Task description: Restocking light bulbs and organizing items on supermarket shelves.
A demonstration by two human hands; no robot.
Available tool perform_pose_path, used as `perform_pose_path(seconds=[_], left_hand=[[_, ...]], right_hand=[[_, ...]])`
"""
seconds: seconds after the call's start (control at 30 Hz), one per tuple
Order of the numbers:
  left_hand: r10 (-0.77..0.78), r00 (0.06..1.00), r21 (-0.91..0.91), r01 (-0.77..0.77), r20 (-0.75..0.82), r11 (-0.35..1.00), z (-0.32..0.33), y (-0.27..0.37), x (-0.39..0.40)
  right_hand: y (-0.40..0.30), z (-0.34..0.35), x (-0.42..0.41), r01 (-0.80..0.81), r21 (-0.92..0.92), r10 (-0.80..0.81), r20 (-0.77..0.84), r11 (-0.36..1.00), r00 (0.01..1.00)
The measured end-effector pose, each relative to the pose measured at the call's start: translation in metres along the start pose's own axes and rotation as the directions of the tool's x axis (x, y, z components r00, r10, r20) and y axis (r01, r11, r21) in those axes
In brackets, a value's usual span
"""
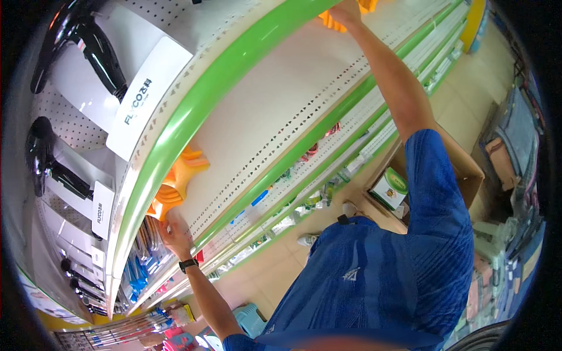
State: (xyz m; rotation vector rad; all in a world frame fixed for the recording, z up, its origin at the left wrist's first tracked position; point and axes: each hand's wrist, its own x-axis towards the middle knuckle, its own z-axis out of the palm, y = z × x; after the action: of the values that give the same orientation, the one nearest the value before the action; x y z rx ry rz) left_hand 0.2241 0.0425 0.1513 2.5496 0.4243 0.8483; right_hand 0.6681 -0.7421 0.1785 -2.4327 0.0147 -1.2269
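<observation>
My left hand (174, 237), with a black band on the wrist, is at the lower left on a white perforated store shelf (272, 101). Its fingers are beside a group of orange-yellow plastic items (178, 182); whether they grip one is unclear. My right hand (346, 14) reaches to the top edge of the view, over more orange plastic pieces (336, 21) on the same shelf. Its fingers are partly cut off, so its hold is hidden. A green shelf edge strip (210, 90) curves above the shelf.
Black hair dryers (99, 55) stand on the upper shelf behind white brand cards (147, 98). Lower shelves hold small packaged goods (311, 199). An open cardboard box (461, 164) with a green-white carton (390, 188) sits on the floor at right, near stacked textiles (518, 118). Blue-handled items (137, 274) lie beyond my left hand.
</observation>
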Motion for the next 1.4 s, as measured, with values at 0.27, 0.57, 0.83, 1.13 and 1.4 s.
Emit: perform_pose_path(seconds=[0.27, 0.57, 0.83, 1.13, 1.4], left_hand=[[-0.013, 1.000, 0.007, 0.013, 0.009, 1.000, 0.001, -0.001, 0.000], [-0.044, 0.999, 0.015, 0.043, 0.026, 0.999, -0.002, 0.017, -0.001], [-0.045, 0.999, 0.019, 0.044, 0.009, 0.999, -0.003, 0.023, -0.001], [-0.034, 0.999, 0.011, 0.035, -0.030, 0.999, -0.001, 0.025, -0.003], [0.050, 0.998, 0.072, -0.047, -0.032, 0.996, -0.004, 0.035, -0.004]], right_hand=[[-0.016, -0.002, -0.015, 0.240, 0.604, -0.195, -0.140, 0.760, 0.971], [-0.187, -0.069, -0.101, -0.169, 0.241, 0.022, 0.515, 0.956, 0.857], [-0.269, -0.104, -0.150, 0.453, 0.497, -0.463, -0.111, 0.741, 0.879], [-0.260, -0.096, -0.114, -0.232, 0.906, -0.225, 0.323, 0.355, 0.919], [-0.253, -0.087, -0.107, -0.737, 0.671, -0.393, 0.702, 0.086, 0.594]])
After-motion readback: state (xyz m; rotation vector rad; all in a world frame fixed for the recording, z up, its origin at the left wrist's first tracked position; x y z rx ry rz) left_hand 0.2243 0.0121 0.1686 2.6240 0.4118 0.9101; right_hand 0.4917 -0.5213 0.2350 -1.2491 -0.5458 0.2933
